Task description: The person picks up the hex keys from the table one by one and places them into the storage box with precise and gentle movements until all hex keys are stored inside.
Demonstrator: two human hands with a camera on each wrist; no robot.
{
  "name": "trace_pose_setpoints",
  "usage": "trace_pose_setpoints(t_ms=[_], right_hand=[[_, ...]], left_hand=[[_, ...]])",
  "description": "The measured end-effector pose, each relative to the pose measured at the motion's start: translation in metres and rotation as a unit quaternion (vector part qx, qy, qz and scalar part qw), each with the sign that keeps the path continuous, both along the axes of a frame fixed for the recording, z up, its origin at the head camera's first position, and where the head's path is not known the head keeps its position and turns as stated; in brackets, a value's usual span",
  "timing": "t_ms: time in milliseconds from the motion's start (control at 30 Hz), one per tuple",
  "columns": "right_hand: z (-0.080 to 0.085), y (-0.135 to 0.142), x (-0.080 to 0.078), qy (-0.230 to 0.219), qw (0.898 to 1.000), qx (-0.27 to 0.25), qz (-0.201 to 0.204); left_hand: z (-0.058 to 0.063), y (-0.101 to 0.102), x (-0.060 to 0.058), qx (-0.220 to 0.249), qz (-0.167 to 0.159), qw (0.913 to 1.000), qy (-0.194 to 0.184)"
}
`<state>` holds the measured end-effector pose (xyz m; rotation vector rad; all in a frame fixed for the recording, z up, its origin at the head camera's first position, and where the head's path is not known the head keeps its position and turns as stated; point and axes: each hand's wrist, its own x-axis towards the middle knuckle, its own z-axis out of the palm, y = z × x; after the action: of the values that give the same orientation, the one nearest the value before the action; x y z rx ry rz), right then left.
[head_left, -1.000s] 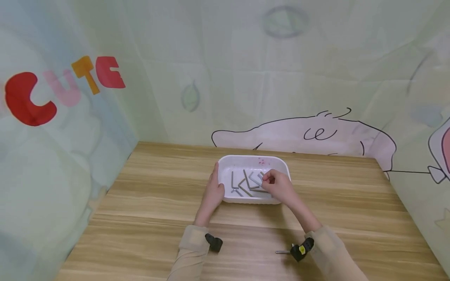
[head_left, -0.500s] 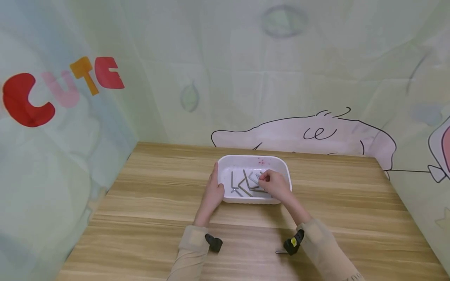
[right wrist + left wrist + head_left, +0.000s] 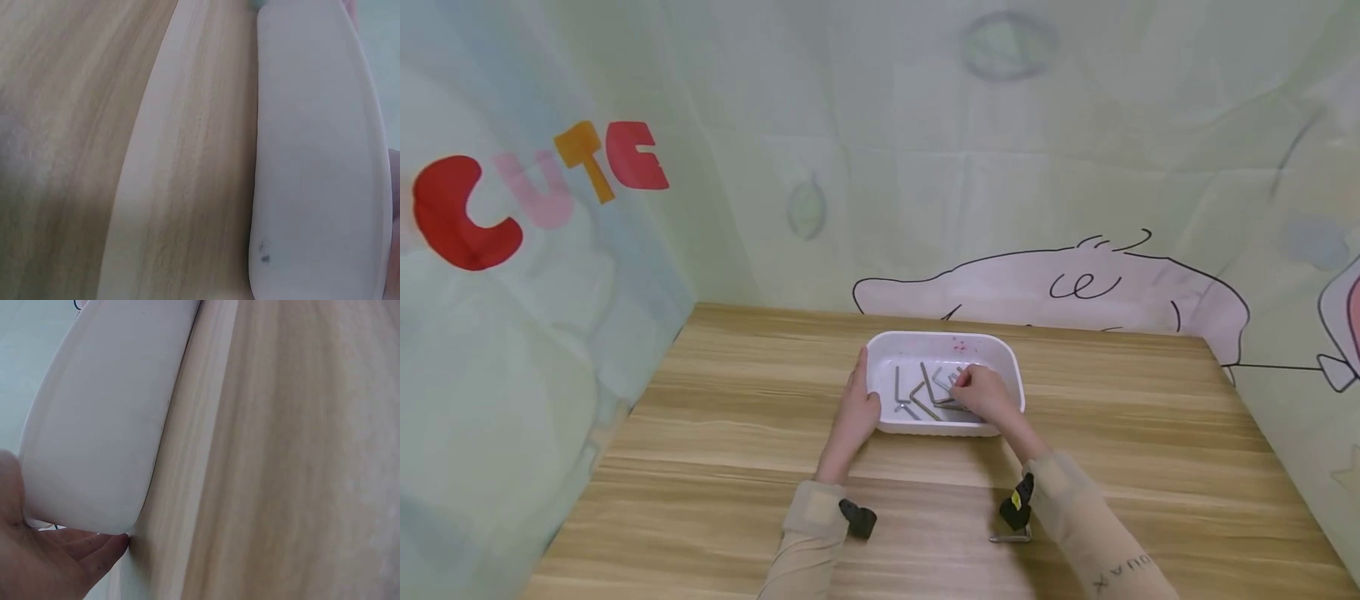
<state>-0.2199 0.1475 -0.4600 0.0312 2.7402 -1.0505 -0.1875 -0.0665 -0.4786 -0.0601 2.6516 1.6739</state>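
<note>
A white tray [image 3: 943, 428] stands on the table with several L-shaped hex keys [image 3: 931, 387] lying loose inside, some silvery, some darker. My left hand [image 3: 854, 404] holds the tray's left end, fingers along the outer side and thumb at the front rim. That hand [image 3: 50, 559] also shows against the tray's end in the left wrist view. Reaching over the front right rim, my right hand [image 3: 988, 394] has its fingers curled inside the tray and pinches a silvery hex key at the fingertips, which is partly covered. Only the tray's outer wall [image 3: 319, 156] fills most of the right wrist view.
Another hex key [image 3: 1011, 538] lies on the wooden table [image 3: 925, 508] below my right wrist, close to the wrist camera [image 3: 1017, 508]. A printed cloth [image 3: 775, 167] walls off the table's back and sides. Red spots mark the tray's far inner wall.
My right hand has shifted slightly left inside the tray, and its forearm has swung left, uncovering more of the hex key on the table. My left hand and the tray stay in place.
</note>
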Motion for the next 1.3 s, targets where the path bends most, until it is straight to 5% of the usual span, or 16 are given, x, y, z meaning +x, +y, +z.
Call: trace_pose_setpoints(t_ms=[467, 1300], right_hand=[[0.001, 0.000, 0.000, 0.010, 0.998, 0.057, 0.028], [0.017, 0.004, 0.023, 0.078, 0.994, 0.037, 0.062]], left_hand=[[-0.003, 0.000, -0.003, -0.011, -0.004, 0.9999, -0.001], [-0.002, -0.001, -0.003, -0.007, -0.004, 1.0000, 0.000]])
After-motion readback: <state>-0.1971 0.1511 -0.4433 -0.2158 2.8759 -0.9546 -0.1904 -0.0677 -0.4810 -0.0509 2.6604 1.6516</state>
